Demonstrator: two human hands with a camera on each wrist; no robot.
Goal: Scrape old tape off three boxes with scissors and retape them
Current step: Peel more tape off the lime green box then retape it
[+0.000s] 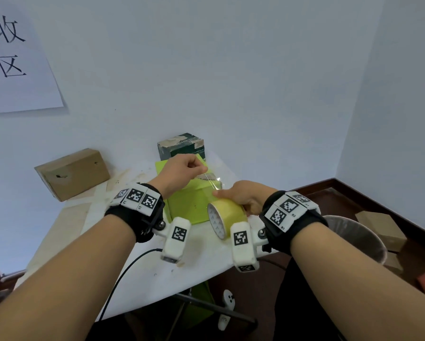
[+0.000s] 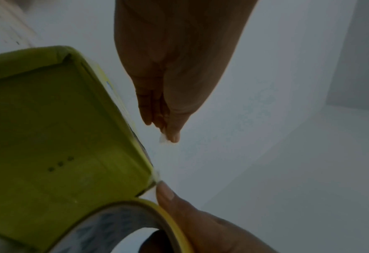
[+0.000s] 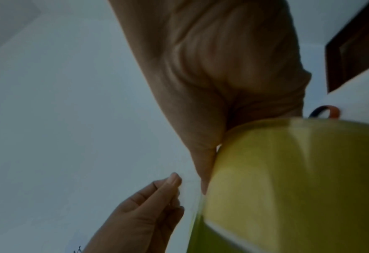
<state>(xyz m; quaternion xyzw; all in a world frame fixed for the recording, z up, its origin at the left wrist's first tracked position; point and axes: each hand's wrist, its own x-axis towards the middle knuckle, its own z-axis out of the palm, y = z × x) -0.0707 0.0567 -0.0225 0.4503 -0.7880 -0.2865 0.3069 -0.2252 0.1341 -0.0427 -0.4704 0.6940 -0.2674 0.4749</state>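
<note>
Over the green box (image 1: 189, 205) on the table (image 1: 201, 262), the right hand (image 1: 243, 195) grips the tape roll (image 1: 227, 216) at its near corner; the left hand (image 1: 182, 168) pinches what looks like the tape's free end (image 1: 210, 179) above it.

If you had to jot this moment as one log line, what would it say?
step: retaping | left hand: pinches clear tape end | right hand: grips tape roll | target: green box

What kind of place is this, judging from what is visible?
Probably a plain indoor workroom, perhaps a packing or receiving corner. A paper sign with Chinese characters hangs on the bare wall, cardboard boxes sit on a white table, and a waste bin stands beside it.
</note>
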